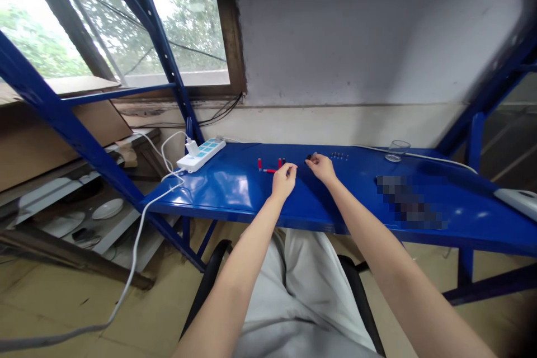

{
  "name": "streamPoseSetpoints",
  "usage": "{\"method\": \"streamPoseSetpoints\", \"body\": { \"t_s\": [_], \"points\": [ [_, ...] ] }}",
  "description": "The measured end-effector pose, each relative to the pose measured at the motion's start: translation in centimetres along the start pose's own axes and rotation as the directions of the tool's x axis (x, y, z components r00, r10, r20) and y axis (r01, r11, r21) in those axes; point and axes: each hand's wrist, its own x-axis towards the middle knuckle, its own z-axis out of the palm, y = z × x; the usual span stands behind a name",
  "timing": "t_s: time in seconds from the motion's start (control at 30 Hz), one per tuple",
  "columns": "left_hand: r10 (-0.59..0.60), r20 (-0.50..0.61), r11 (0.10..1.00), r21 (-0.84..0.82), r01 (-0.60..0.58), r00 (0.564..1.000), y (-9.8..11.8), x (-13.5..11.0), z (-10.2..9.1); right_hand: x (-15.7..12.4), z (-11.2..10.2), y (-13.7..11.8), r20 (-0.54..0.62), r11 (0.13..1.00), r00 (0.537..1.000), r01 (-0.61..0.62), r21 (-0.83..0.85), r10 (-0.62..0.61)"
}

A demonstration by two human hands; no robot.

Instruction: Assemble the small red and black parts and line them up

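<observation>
My left hand (285, 179) is closed above the blue table (235, 190), its fingertips pinched together; anything between them is too small to make out. Close by its fingers are a red upright cylinder (279, 163) and a red cylinder lying flat (269, 171). Another red cylinder (259, 164) stands a little farther left. To the right, my right hand (322, 168) has its fingers pinched together at a small black piece (309, 158). Whether it grips that piece or only touches it is unclear. Several tiny metallic bits (339, 156) lie just beyond the right hand.
A white power strip (203, 154) with a plugged-in charger sits at the table's left end, its cable trailing to the floor. A clear glass cup (396, 151) stands at the back right. A blurred-out dark item (411, 201) and a white device (518, 201) lie farther right.
</observation>
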Motion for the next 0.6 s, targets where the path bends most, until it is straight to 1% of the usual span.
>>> {"method": "streamPoseSetpoints", "body": {
  "t_s": [0.1,0.2,0.37,0.5,0.6],
  "points": [
    [-0.004,0.036,1.0,0.005,0.004,0.999,0.0,0.0,0.1,1.7,0.1,1.3,0.031,0.986,0.997,-0.062,-0.152,0.068],
    [-0.008,0.051,1.0,0.011,0.008,0.999,-0.1,0.0,0.1,2.7,0.3,2.2,0.05,0.969,0.992,-0.1,-0.226,0.114],
    [-0.013,0.078,0.999,0.03,0.011,0.997,-0.3,0.0,0.2,3.0,0.7,2.8,0.073,0.953,0.989,-0.104,-0.283,0.13],
    [-0.021,0.086,0.999,0.031,0.019,0.996,-0.3,0.0,0.2,3.0,0.9,2.8,0.068,0.949,0.988,-0.112,-0.295,0.137],
    [-0.024,0.085,0.999,0.028,0.022,0.996,-0.2,0.0,0.1,3.3,1.0,3.0,0.094,0.948,0.985,-0.109,-0.298,0.143]
  ]
}}
